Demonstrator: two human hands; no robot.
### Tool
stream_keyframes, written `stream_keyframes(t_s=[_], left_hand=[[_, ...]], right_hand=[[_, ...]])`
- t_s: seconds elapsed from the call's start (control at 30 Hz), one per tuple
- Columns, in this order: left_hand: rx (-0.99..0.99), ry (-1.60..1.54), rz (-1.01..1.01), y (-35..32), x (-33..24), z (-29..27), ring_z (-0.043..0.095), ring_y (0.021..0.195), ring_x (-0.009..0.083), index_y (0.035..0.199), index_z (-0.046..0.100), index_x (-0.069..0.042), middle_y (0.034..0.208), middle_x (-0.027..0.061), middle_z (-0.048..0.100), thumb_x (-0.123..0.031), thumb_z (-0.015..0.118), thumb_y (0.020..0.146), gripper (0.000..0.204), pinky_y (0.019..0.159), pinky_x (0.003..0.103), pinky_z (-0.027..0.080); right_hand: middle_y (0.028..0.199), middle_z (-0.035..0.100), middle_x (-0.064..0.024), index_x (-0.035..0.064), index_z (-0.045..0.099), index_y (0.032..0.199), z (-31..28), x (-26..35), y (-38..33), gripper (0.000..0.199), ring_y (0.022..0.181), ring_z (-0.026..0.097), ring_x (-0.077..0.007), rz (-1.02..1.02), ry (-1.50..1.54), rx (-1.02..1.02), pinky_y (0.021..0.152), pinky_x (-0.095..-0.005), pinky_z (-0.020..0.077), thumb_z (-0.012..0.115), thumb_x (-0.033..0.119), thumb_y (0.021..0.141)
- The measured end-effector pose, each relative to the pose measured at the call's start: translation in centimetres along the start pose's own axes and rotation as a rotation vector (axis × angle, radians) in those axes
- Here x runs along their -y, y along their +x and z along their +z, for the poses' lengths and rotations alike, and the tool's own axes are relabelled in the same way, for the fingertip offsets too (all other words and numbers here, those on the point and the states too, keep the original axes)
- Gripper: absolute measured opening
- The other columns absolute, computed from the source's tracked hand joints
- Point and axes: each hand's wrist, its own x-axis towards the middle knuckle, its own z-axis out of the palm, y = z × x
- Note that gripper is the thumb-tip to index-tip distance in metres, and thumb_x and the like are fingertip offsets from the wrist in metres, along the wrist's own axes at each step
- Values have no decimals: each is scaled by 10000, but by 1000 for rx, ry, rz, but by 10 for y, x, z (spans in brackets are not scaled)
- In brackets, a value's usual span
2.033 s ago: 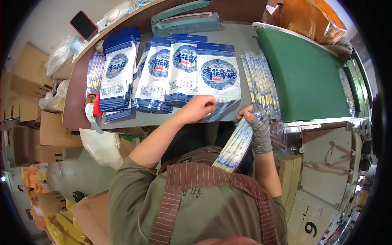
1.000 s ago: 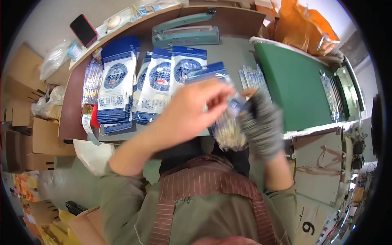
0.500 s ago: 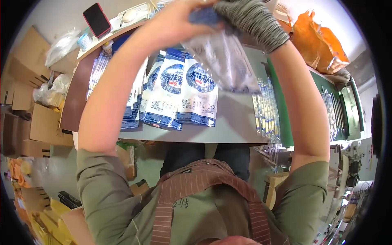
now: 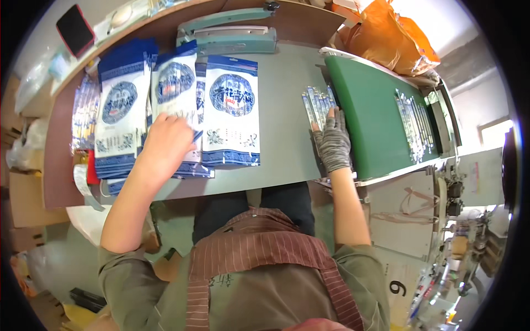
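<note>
My left hand (image 4: 168,138), bare, lies over a blue-and-white flat bag (image 4: 175,80), with its fingers curled on the lower part. To its left is a pile of similar bags (image 4: 118,105); to its right, one bag (image 4: 232,110) lies flat with its printed face up. My right hand (image 4: 333,143) wears a grey striped fingerless glove. Its fingers stretch forward at the near end of a row of slim wrapped sticks (image 4: 317,105), with the thumb on their left side. The hand rests beside the green belt.
A green belt (image 4: 370,110) carries more wrapped sticks (image 4: 414,127) at the right. A teal long-armed sealer (image 4: 232,41) stands at the table's back. An orange bag (image 4: 392,38) sits back right. A phone (image 4: 75,30) leans on the back-left ledge; wrapped sticks (image 4: 84,116) lie below it.
Both hands have come down from the back of the table and parted, left to the bags and right to the sticks. The clear plastic they held is out of sight. My view has shifted.
</note>
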Motion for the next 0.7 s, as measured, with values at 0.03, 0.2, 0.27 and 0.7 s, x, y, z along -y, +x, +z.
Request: stream_keyframes(t_s=[0.03,0.2,0.27,0.7], left_hand=[[-206,-178,51,11,-11,-15,583,819,280,778,599,-25,836,98,591,-191,672,754,184,720,373,470],[-403,-1259,31,107,-119,17,538,1068,365,1104,526,73,1131,249,566,-403,570,891,524,935,412,423],[-520,-1237,-216,157,-161,50,481,1174,385,1250,401,118,1266,303,471,-406,609,858,687,1018,405,373],[-578,-1579,-399,193,-188,6,349,1255,427,1369,227,111,1311,300,388,-553,683,756,1013,1050,471,303]], right_hand=[[1412,363,-269,-50,316,1390,6,-4,-1,712,1319,351,-390,124,14,36,1099,-406,298,505,444,912],[1435,328,-277,-52,289,1410,-5,10,-4,756,1335,321,-401,201,55,192,1104,-413,285,445,507,925],[1448,306,-279,-47,280,1419,-10,5,6,810,1349,296,-399,470,386,217,1112,-411,267,393,579,918],[1062,583,-81,3,490,1220,48,37,56,444,886,560,-210,599,2104,180,759,-325,486,493,368,967]])
